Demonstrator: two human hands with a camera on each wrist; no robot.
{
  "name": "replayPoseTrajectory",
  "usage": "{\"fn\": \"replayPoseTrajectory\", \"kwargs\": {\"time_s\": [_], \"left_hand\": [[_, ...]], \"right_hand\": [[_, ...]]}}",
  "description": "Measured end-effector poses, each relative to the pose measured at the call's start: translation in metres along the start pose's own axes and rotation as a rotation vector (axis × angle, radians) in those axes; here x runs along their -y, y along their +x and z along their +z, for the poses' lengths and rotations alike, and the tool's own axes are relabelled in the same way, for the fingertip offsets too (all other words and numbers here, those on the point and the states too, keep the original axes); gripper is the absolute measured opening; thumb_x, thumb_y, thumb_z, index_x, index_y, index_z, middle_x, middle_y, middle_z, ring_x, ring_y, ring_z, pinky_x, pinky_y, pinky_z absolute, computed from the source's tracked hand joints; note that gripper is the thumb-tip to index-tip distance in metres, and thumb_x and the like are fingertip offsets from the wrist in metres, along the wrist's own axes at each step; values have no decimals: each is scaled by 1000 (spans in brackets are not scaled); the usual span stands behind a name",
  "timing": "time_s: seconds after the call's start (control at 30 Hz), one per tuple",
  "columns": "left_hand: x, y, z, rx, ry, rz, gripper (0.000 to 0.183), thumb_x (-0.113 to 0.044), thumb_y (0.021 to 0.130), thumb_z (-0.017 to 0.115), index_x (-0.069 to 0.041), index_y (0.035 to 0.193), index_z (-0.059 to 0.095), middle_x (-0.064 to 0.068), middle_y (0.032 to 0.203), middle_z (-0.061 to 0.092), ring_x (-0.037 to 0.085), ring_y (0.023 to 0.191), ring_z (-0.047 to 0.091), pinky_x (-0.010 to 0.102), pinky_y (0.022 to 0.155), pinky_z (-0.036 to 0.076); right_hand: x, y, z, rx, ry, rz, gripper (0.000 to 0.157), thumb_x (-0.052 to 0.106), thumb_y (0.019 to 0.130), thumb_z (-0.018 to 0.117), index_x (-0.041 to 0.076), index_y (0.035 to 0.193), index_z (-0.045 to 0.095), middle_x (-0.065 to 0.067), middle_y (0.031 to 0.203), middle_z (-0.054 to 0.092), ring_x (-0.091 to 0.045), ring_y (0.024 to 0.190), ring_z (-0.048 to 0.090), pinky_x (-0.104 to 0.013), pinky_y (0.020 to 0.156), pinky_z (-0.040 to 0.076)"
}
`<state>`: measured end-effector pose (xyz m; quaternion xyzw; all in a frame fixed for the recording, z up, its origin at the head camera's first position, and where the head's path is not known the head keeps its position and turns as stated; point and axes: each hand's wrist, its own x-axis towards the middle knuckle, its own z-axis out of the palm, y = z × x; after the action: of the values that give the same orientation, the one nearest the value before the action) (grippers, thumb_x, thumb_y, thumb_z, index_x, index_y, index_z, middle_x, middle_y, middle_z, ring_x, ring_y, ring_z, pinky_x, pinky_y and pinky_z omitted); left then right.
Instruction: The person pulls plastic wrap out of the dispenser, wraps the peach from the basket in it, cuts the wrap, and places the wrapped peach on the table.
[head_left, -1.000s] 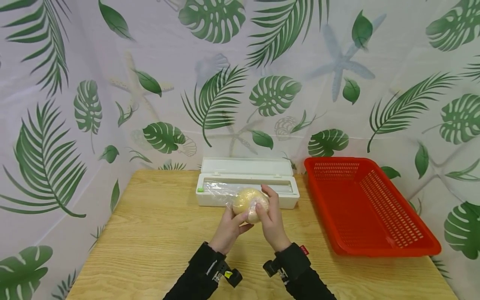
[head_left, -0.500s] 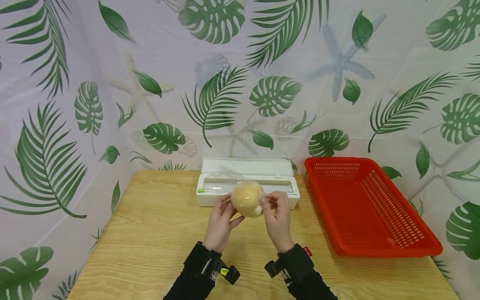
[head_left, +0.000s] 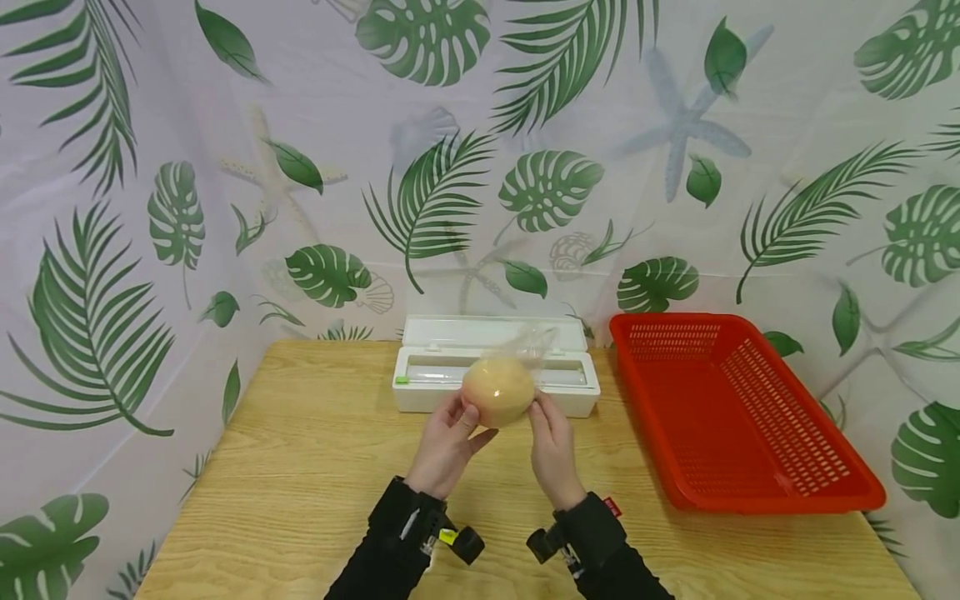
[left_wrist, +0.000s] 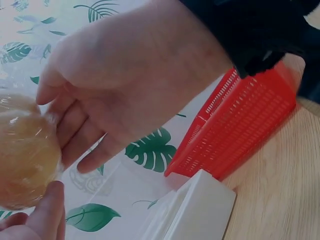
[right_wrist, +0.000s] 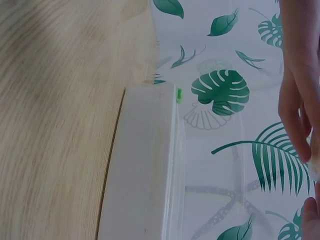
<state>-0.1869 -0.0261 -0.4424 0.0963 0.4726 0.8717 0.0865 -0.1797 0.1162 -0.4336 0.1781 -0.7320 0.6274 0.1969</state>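
A round pale-yellow fruit (head_left: 498, 393), covered in clear plastic wrap, is held up in front of the white box. Light glints off the wrinkled film around it in the left wrist view. A loose tail of plastic wrap (head_left: 536, 343) sticks up from its upper right. My left hand (head_left: 441, 446) grips the fruit from the left and below, thumb on the near side. On the other side, my right hand (head_left: 555, 457) pinches the wrap at the fruit's right edge with thumb and fingertips. Only a sliver of the fruit shows at the right wrist view's edge.
Behind the hands, a long white plastic-wrap dispenser (head_left: 420, 401) stands with its lid raised, a green slider (head_left: 402, 380) at its left end. To the right is a red perforated basket (head_left: 720, 433). The wooden table (head_left: 300, 467) meets a leaf-patterned cloth backdrop (head_left: 450, 275).
The fruit has been turned in the hands, and the loose wrap has swung from its left side to its upper right. My right hand has shifted its hold along the right edge.
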Motion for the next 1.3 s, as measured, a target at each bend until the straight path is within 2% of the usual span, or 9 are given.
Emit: {"fn": "replayPoseTrajectory", "kwargs": {"time_s": [0.07, 0.13, 0.3, 0.5, 0.67, 0.83, 0.93, 1.1, 1.3], "left_hand": [[0, 1, 2, 28, -32, -19, 64, -33, 82, 56, 1, 130, 30, 10, 118, 43, 20, 107, 47, 41, 89, 39], [1, 1, 3, 35, -60, -31, 65, -36, 81, 57, -1, 129, 30, 8, 116, 44, 19, 106, 48, 38, 88, 39], [1, 2, 5, 32, -116, -19, 69, -37, 79, 61, -10, 132, 25, 8, 120, 40, 18, 104, 47, 36, 88, 38], [0, 2, 8, 1, -154, 10, 68, -36, 76, 67, -16, 124, 24, 8, 123, 35, 17, 103, 45, 33, 86, 39], [-1, 2, 6, -14, -157, 13, 71, -39, 72, 70, -16, 121, 24, 10, 123, 35, 19, 102, 46, 33, 85, 41], [-3, 2, 5, -43, -132, 0, 73, -35, 73, 70, -12, 124, 23, 11, 123, 35, 20, 103, 46, 37, 86, 42], [-5, 2, 2, -98, -93, -7, 72, -25, 76, 70, -8, 127, 22, 12, 121, 37, 20, 101, 48, 38, 84, 43], [-7, 3, -5, -176, -49, 1, 67, -9, 77, 66, -3, 129, 24, 14, 120, 39, 20, 98, 50, 36, 81, 45], [-8, 2, -16, -204, -23, 21, 67, -6, 77, 66, -1, 129, 24, 15, 121, 38, 21, 100, 48, 37, 81, 44]], "right_hand": [[-8, -2, 1, 40, 64, 18, 33, 0, 95, 30, -12, 126, 33, -26, 124, 41, -22, 115, 39, -26, 95, 32], [-17, -4, 2, 83, 126, 15, 36, 3, 96, 30, -9, 129, 26, -25, 128, 37, -17, 118, 36, -20, 95, 29], [-17, -6, 4, 155, 165, -3, 38, 1, 94, 33, -7, 129, 22, -24, 127, 37, -15, 119, 36, -27, 97, 30], [-18, -6, 3, 168, 115, 15, 33, 1, 94, 33, -6, 126, 29, -21, 128, 35, -24, 120, 33, -50, 95, 26], [-19, -6, -2, 166, 58, 65, 34, 6, 94, 37, -1, 128, 39, -17, 129, 40, -28, 119, 35, -52, 93, 29], [-22, -4, -9, 122, -22, 20, 34, 3, 89, 47, -4, 122, 43, -19, 122, 45, -26, 112, 40, -53, 88, 34], [-22, -2, -15, 69, -9, -2, 37, 3, 86, 53, -9, 119, 40, -22, 118, 44, -19, 108, 42, -47, 86, 38], [-23, 0, -28, -6, 86, -34, 43, 7, 85, 56, -12, 116, 34, -14, 114, 43, -11, 103, 43, -22, 84, 39], [-19, 0, -40, -71, 109, -47, 40, -11, 81, 53, -17, 116, 35, -16, 110, 44, -12, 100, 46, -16, 81, 40]]}}
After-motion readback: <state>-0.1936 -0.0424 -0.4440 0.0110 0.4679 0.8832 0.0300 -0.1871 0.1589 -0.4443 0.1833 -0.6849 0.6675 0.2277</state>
